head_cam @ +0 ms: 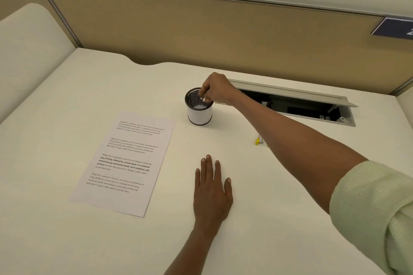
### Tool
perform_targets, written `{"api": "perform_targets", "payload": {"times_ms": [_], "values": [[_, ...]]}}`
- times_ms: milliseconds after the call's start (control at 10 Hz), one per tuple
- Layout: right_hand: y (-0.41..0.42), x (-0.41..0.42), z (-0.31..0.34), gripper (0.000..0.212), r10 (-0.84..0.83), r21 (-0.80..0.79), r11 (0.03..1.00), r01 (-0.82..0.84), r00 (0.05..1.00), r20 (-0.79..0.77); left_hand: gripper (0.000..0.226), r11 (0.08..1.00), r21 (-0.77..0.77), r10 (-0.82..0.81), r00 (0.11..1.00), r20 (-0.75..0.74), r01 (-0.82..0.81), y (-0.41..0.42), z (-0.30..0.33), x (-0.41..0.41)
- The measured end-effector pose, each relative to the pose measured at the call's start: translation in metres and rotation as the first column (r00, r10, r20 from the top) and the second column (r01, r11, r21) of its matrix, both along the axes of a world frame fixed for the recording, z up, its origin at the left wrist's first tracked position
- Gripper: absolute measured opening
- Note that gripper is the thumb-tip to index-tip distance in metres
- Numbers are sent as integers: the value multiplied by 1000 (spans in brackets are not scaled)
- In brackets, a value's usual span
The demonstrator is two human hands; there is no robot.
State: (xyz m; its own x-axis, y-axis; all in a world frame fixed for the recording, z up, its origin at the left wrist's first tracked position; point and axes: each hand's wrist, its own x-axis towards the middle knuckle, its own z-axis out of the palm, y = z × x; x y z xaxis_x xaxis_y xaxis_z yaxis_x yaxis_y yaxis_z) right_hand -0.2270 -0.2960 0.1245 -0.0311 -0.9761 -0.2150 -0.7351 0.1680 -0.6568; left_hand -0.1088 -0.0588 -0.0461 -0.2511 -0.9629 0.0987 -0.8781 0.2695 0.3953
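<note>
A round mesh pen cup (199, 114) with a dark rim stands upright on the white desk (279, 185). My right hand (218, 90) reaches over its far right rim, fingers curled down into the opening, pinching something small and white that I cannot identify. My left hand (212, 187) lies flat on the desk, palm down, fingers straight, holding nothing. A printed sheet of paper (125, 163) with several paragraphs lies to the left of my left hand. A small yellow object (258, 140) lies partly hidden under my right forearm.
An open cable hatch (301, 105) with its lid raised is set into the desk behind my right arm. A tan partition wall (201, 33) bounds the back. A blue label (395, 29) hangs at the top right.
</note>
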Motion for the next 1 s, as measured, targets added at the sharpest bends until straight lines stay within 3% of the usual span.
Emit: {"api": "perform_targets", "payload": {"times_ms": [100,300,500,700,800,1000], "values": [[3,0,3,23,34,-59,998,-36,999,-30,60,1000,-3,1,1000,-3,-1,0,0,0],[4,5,3,17,167,-209,949,-238,936,-310,59,1000,-7,3,1000,-18,-3,0,2,-1],[1,10,-5,34,240,-145,934,-327,873,-424,59,1000,-4,5,1000,-17,-5,1,3,-1],[0,14,-6,28,266,-148,913,-381,827,-495,58,1000,-19,10,1000,-23,-10,1,2,-1],[0,13,-13,15,277,-130,894,-429,757,-591,59,1000,-12,15,1000,-24,-15,1,3,-1],[7,15,-8,21,323,-71,877,-476,693,-645,58,1000,-20,11,1000,-26,-11,2,2,0]]}}
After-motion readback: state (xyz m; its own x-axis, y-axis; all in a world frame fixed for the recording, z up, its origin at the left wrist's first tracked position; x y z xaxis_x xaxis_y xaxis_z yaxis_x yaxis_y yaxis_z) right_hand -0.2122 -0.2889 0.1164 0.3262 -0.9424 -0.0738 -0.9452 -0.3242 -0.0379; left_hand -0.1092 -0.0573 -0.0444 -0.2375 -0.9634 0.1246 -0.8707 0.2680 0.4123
